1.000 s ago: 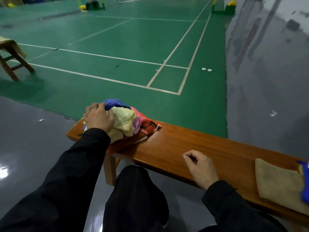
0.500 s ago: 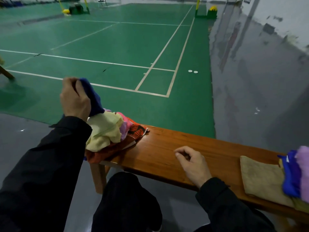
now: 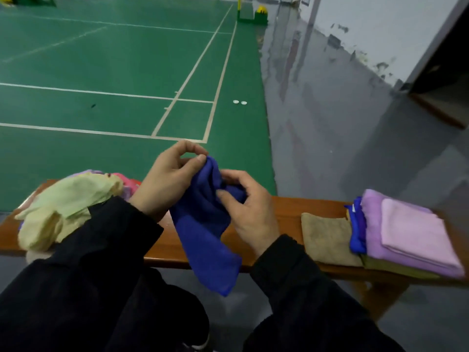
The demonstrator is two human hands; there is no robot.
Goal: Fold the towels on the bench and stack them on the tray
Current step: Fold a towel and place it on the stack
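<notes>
Holding: my left hand (image 3: pixel 167 181) pinches the top of the blue towel (image 3: pixel 206 224) between thumb and fingertips, fingers curled; this is the higher grip.
Second grip: my right hand (image 3: pixel 247 212) is curled into the bunched cloth just right of the left and a little lower, thumb pressed onto the fabric.
Key relation: the towel hangs down and slightly to the right from both grips, so its long axis runs from my left fingertips to the free corner below the front edge of the counter (image 3: pixel 286 212); the two hands sit almost touching at the same bunched end.
Nearer hand: the right hand lies closer to the loose hanging part, so I judge it the one to slide along an edge and find a corner.
Towel position: in the air above the counter's middle and over my lap, between the unfolded heap (image 3: pixel 63 207) on my left and the folded stack (image 3: pixel 411 235) on my right.
Towel appearance: deep blue, soft, crumpled at the top, falling into a flat pointed flap; no fold made yet.
Stack: purple and pink towels over a blue one, a tan cloth (image 3: pixel 327 237) beneath; a tray cannot be made out.
Step judged: opening the towel out before the first fold.
</notes>
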